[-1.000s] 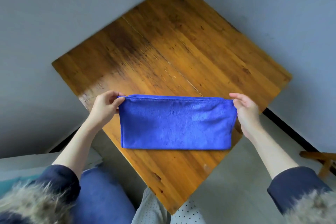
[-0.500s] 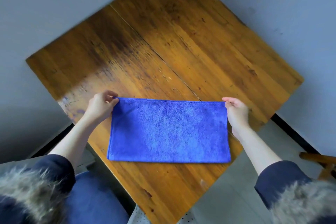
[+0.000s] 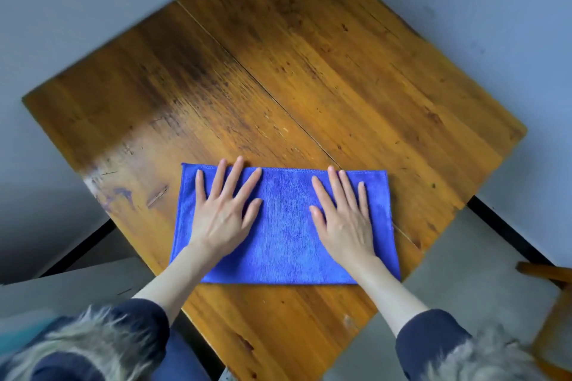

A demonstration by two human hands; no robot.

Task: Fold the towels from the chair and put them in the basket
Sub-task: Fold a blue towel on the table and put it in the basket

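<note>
A blue towel, folded into a rectangle, lies flat on the near part of the wooden table. My left hand presses flat on the towel's left half with its fingers spread and straight. On the right half rests my right hand, also flat with straight fingers. Neither hand grips the cloth. No basket shows in the head view.
The table sits corner-on towards me, with grey walls behind it. A wooden chair shows partly at the right edge. A pale grey surface lies at the lower left. The floor is grey with a black skirting strip.
Both hands let go of the towel's far corners and moved inwards onto its top. The towel, held up by its upper edge a second ago, now lies flat under my palms.
</note>
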